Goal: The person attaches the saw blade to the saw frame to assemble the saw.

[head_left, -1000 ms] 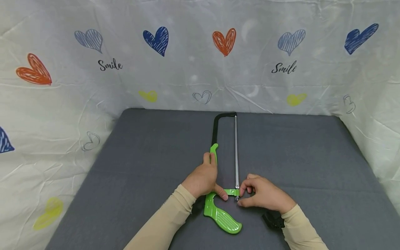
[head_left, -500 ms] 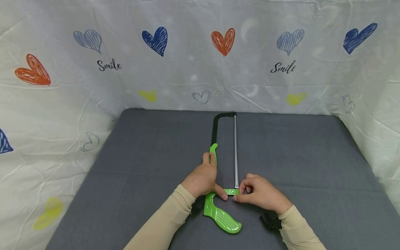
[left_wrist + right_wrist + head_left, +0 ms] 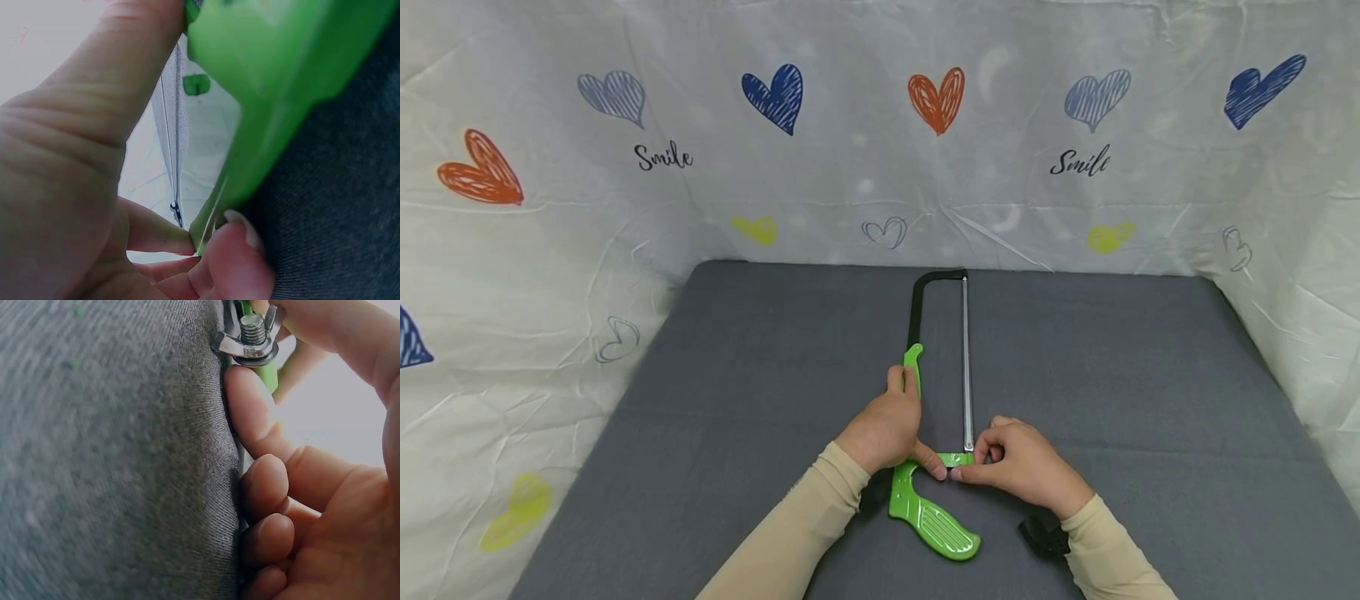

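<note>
A hacksaw [image 3: 934,529] with a green handle, black front frame and silver blade [image 3: 967,367] lies flat on the grey cloth, its handle toward me. My left hand [image 3: 883,425] grips the green part of the frame, fingers around its left side and thumb by the lower crossbar. In the left wrist view the fingertips [image 3: 240,259] curl about the green frame. At the blade's near end, my right hand [image 3: 1026,467] has thumb and index finger at a metal wing nut [image 3: 253,342] on a threaded bolt. The head view hides the wing nut behind the right thumb.
A table [image 3: 760,358] covered in dark grey cloth lies under everything. White curtain [image 3: 835,183] printed with hearts and "Smile" stands behind it and along both sides. A black wrist strap [image 3: 1043,536] shows beneath the right forearm.
The right hand has shifted slightly left, its thumb sweeping left across the wing nut's end toward the left thumb. The left hand and the hacksaw have stayed in place.
</note>
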The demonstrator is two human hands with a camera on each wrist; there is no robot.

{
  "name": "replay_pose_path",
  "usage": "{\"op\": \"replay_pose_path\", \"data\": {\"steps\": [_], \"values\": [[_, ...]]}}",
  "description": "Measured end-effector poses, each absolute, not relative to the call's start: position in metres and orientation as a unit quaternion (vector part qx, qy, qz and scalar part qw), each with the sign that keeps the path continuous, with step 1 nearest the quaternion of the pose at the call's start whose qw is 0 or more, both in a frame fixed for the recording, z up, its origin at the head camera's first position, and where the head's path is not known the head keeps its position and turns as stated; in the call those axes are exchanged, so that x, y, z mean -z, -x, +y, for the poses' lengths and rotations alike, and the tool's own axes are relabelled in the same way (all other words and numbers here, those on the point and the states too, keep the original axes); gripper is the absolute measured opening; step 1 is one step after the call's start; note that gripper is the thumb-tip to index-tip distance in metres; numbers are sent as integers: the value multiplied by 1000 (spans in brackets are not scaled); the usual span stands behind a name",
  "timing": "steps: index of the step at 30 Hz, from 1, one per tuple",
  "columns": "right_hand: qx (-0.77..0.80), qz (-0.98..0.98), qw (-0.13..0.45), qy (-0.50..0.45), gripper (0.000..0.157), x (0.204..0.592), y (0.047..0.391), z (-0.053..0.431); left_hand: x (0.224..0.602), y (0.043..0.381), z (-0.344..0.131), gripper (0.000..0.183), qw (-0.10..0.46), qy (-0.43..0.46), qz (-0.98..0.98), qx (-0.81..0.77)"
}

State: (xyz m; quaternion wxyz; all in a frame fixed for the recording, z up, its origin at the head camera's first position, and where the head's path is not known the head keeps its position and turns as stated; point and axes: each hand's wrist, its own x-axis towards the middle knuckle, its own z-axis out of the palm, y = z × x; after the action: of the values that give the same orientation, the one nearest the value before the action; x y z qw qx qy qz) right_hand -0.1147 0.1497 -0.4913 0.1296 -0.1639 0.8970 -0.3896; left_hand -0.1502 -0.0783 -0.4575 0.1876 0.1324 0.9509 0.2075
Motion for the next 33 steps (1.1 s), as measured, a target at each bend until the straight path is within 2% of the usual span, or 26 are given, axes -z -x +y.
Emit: {"op": "replay_pose_path", "data": {"steps": [22, 33], "values": [[404, 883, 132, 198, 17, 490, 116, 159, 456, 150, -76, 158, 194, -122, 953, -200], [418, 864, 161, 228, 12, 491, 120, 166, 456, 150, -77, 159, 193, -119, 952, -207]]}}
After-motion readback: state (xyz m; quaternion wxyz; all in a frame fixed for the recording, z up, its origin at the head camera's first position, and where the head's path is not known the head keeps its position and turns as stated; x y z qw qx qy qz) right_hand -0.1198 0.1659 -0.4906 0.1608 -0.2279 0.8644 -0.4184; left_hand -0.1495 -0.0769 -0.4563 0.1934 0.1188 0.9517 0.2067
